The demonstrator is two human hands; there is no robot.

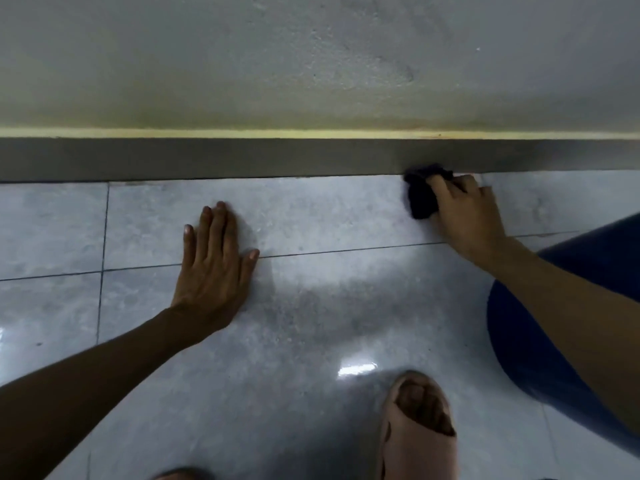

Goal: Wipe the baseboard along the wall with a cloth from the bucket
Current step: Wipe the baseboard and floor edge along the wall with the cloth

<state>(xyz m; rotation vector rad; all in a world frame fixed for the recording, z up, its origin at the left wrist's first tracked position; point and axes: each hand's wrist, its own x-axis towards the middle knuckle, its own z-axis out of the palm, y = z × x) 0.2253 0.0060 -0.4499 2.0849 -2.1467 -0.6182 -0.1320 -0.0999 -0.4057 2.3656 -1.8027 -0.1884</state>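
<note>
A dark grey baseboard runs across the whole view at the foot of a pale wall. My right hand grips a dark cloth and presses its upper end against the lower edge of the baseboard at the right. The rest of the cloth hangs onto the floor tiles. My left hand lies flat on the tiles, palm down, fingers spread, holding nothing, well left of the cloth. No bucket is in view.
Glossy grey floor tiles fill the lower view. A foot in a beige sandal stands at the bottom centre. A knee in dark blue trousers is at the right, under my right forearm.
</note>
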